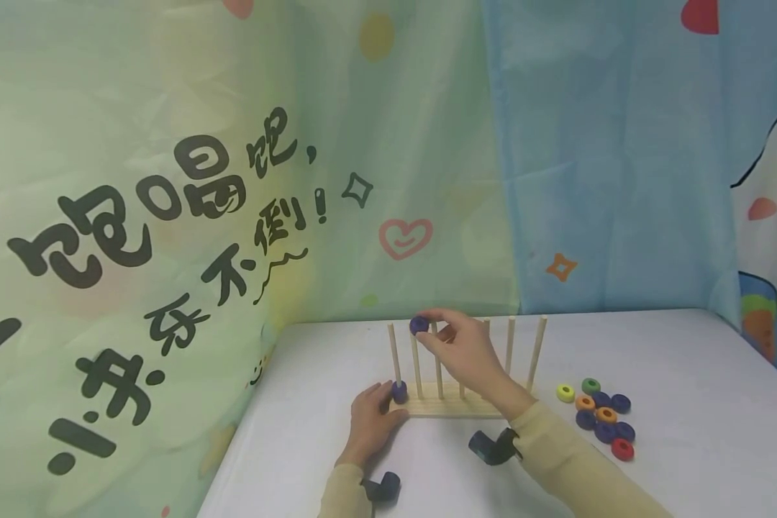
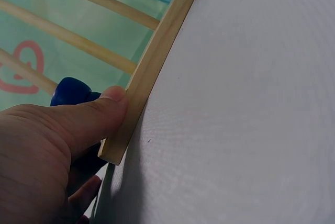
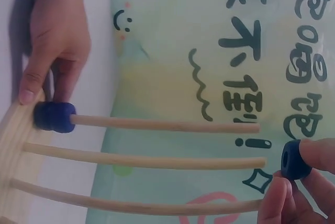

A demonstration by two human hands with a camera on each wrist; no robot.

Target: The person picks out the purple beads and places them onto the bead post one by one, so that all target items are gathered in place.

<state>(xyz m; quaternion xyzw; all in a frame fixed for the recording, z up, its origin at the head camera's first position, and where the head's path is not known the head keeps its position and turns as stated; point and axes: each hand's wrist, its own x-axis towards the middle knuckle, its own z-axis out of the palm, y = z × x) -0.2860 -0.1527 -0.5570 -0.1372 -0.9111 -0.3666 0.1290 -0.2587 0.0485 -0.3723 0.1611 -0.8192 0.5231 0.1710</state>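
A printed curtain (image 1: 233, 180) hangs behind and beside the white bench (image 1: 686, 403), closing in the work area. On the bench stands a wooden peg rack (image 1: 453, 410), a flat base with a row of upright dowels; it sits square to the person so both hands can reach it from the front.

The left hand (image 1: 369, 421) rests at the rack's left end, thumb pressed flat against the base edge and fingers laid beside it, apparently to steady the rack; the fingers lie fairly straight and enclose nothing. Just beside them a dark blue ring (image 1: 399, 392) sits at the foot of the leftmost dowel.

The right hand (image 1: 460, 349) is raised at dowel-top height, pinching a second dark blue bead (image 1: 419, 325) between thumb and fingertips. The right wrist view shows its hole close to the tip of the second dowel, not yet threaded on.

To the right, well apart from the rack, a loose cluster of rings (image 1: 601, 417) in blue, orange, green, yellow and red lies flat on the bench, within the right hand's reach.
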